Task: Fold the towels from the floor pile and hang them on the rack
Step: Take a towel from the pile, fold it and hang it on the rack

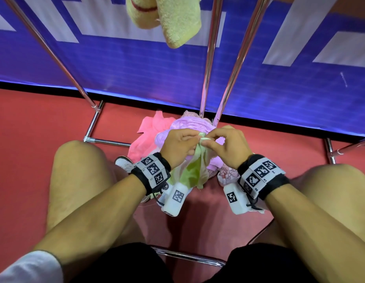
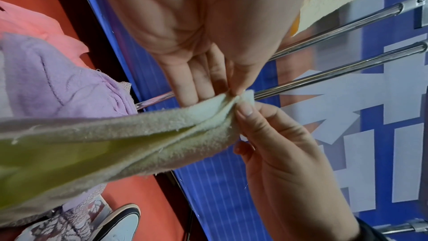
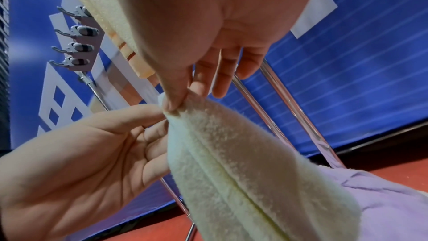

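A pale green towel [image 1: 194,172] hangs from both hands above the floor pile. My left hand [image 1: 194,139] pinches its top corner between thumb and fingers, and my right hand [image 1: 208,142] pinches the same corner right beside it. The left wrist view shows the green towel [image 2: 139,135] bunched into folds under the left hand [image 2: 232,92], with the right hand [image 2: 243,111] gripping from below. In the right wrist view the right hand [image 3: 176,104] nips the green towel [image 3: 231,162]. The pile holds a pink towel [image 1: 149,127], a lilac towel [image 1: 187,123] and a patterned one [image 1: 226,174]. A yellow towel [image 1: 173,19] hangs on the chrome rack [image 1: 210,58].
I sit with both knees spread around the pile on a red floor [image 1: 34,119]. The rack's base tubes [image 1: 91,127] frame the pile, and a blue banner wall [image 1: 136,68] stands close behind. A white shoe [image 1: 123,162] lies by the left wrist. Hooks [image 3: 76,34] sit on the rack's end.
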Motion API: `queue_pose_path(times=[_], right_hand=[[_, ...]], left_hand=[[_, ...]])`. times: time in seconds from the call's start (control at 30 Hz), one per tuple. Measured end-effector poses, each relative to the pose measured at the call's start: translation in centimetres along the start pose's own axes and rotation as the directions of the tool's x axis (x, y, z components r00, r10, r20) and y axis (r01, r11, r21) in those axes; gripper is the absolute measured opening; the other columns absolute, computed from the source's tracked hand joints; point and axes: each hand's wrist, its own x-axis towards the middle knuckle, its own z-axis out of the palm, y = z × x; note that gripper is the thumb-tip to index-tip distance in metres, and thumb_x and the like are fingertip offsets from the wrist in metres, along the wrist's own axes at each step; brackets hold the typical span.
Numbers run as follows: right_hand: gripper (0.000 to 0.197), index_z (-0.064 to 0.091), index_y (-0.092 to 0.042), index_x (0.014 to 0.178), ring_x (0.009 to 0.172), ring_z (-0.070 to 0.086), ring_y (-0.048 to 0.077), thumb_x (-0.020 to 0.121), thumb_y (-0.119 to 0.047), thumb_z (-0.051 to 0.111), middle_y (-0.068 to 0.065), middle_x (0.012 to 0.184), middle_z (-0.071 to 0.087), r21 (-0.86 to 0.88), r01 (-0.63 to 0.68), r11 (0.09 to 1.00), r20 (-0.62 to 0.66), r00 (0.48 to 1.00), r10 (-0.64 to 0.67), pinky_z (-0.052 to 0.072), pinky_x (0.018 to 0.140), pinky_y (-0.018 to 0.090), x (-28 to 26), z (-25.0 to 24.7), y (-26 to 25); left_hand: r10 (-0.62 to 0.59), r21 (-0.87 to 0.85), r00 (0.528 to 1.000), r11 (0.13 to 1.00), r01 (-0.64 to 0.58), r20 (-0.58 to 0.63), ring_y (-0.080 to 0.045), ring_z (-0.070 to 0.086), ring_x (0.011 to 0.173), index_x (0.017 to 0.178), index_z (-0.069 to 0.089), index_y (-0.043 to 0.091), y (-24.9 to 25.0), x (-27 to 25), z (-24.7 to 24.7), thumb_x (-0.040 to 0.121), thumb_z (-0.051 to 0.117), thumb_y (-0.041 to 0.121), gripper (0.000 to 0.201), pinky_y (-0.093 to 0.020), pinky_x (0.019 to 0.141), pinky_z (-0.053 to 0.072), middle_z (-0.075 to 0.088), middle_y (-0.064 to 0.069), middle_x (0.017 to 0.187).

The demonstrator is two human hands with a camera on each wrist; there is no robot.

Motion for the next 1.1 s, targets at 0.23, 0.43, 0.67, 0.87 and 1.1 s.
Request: queue_pose_path(times=[0.23,0.43,0.67,0.87,1.1], right_hand=[[0.011,0.071,-0.024,0.077,0.082,0.052,0.003,0.08,-0.03,0.08,-0.016,0.079,0.059,0.096,-0.073,0.993,-0.015,0.997,0.075,0.034,0.072,0.017,0.0,0.3,0.2],[0.016,0.071,-0.021,0.07,0.068,0.055,-0.001,0.08,-0.031,0.08,-0.01,0.078,0.064,0.201,-0.167,0.965,-0.016,0.985,0.174,0.039,0.068,0.022,0.0,0.2,-0.1],[0.029,0.068,-0.01,0.06,0.071,0.055,0.01,0.076,-0.03,0.082,0.002,0.074,0.063,0.244,-0.204,0.948,-0.02,0.976,0.215,0.042,0.068,0.021,-0.4,-0.1,-0.3],[0.026,0.072,-0.014,0.066,0.082,0.062,0.018,0.079,-0.034,0.079,0.004,0.081,0.067,0.229,-0.17,0.958,0.056,0.985,0.162,0.05,0.078,0.037,-0.2,0.1,0.2],[0.009,0.07,-0.025,0.068,0.089,0.064,0.016,0.073,-0.03,0.064,-0.011,0.087,0.066,0.274,-0.213,0.938,0.148,0.973,0.178,0.05,0.083,0.036,-0.1,-0.1,0.3]], left_hand=[[-0.014,0.03,0.999,0.999,0.013,0.036,-0.025,0.036,0.068,0.097,0.06,-0.016,0.0,-0.3,0.1,0.099,0.051,0.005,0.022,-0.031,0.062,0.033,0.043,-0.018,0.076],[0.006,0.03,0.999,1.0,-0.008,0.046,-0.033,0.046,0.08,0.09,0.067,-0.001,0.1,-0.4,0.1,0.096,0.057,0.004,0.012,-0.047,0.076,0.039,0.055,-0.022,0.084],[0.024,0.189,0.995,0.981,-0.041,0.094,-0.03,0.062,0.072,0.081,0.066,0.011,0.6,-0.4,-0.7,0.077,0.079,-0.001,0.018,-0.053,0.073,0.053,0.072,-0.006,0.068],[0.0,0.238,0.994,0.971,-0.027,0.112,-0.026,0.059,0.067,0.068,0.068,0.018,1.1,-0.3,-1.4,0.069,0.085,0.007,0.02,-0.049,0.071,0.051,0.067,-0.014,0.061],[0.021,0.14,0.996,0.99,-0.034,0.09,-0.037,0.059,0.081,0.083,0.066,-0.003,2.2,-0.3,-2.0,0.079,0.074,-0.004,0.008,-0.065,0.082,0.049,0.063,-0.042,0.089]])
